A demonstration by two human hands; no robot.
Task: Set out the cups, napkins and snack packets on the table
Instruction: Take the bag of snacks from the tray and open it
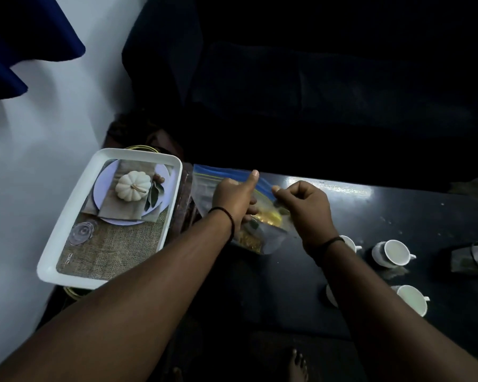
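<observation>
left hand (233, 201): closed on the near side of the zip bag, thumb sticking up past the blue seal strip, fingers tucked behind the plastic.
right hand (304, 208): curled tight, thumb and forefinger pinching the seal edge at the bag's right end.
zip bag (204, 186): clear plastic, blue and yellow closure, held over the left end of the dark table (398, 216), just beside the white tray (66, 244); yellowish snack sits low in it, toward the near end.
how it handles: looks light and floppy to me, slick film, contents likely loose and crushable, so the bottom will sag if only the top is held.
where to hold: pinch the stiff seal strip at both ends, or cradle it under the snack mass; avoid squeezing the middle.
cups (393, 253): white ones already stand on the table by the right wrist, some partly hidden by the arm.
napkins (472, 257): a dark folded piece at far right, too dim to be sure.
tray: only its printed picture shows inside.
</observation>
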